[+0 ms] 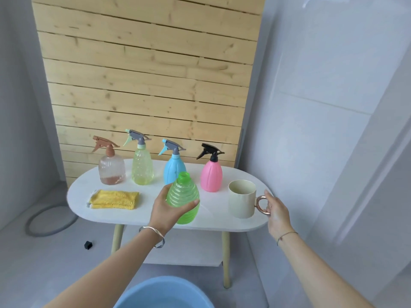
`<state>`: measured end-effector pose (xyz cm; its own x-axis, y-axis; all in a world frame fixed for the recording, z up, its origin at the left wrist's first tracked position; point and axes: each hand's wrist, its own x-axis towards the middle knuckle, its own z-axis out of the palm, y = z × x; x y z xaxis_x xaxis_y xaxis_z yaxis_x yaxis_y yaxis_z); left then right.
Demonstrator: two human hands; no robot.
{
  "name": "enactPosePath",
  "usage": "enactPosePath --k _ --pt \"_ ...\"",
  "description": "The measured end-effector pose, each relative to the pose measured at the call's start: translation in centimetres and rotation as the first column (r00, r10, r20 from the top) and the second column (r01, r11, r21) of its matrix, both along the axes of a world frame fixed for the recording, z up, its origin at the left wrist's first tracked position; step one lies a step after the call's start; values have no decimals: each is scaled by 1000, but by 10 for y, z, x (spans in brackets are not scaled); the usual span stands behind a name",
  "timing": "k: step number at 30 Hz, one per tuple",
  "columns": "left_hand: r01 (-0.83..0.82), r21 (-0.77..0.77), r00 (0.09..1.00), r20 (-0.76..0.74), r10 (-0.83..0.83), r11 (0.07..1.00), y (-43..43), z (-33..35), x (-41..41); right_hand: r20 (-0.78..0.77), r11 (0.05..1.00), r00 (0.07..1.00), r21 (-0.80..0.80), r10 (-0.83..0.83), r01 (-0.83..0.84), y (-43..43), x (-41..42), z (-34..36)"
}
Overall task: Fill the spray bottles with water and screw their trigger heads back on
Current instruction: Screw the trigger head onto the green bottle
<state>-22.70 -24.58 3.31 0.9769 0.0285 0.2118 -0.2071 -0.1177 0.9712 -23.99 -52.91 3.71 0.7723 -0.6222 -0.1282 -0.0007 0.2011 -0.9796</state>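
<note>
My left hand grips a green ribbed spray bottle with no trigger head, its neck open, tilted slightly at the front middle of the white table. My right hand holds the copper handle of a cream mug standing on the table's right end. Behind stand several bottles with trigger heads on: a clear one with a brown head, a yellow-green one, a blue one and a pink one with a black head.
A folded yellow cloth lies on the table's left front. A blue basin sits on the floor below me. A grey hose ring and a small black cap lie on the floor at left. A wooden slat wall stands behind the table.
</note>
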Motion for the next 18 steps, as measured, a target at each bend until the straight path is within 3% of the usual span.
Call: enactPosePath --k 12,18 --pt "22 -32 999 -47 -23 999 -25 -23 39 -58 998 996 -2 64 -64 -6 54 -52" --pt "20 -14 998 -60 -21 1000 -22 -27 47 -143 980 984 -154 104 -126 -13 54 -61"
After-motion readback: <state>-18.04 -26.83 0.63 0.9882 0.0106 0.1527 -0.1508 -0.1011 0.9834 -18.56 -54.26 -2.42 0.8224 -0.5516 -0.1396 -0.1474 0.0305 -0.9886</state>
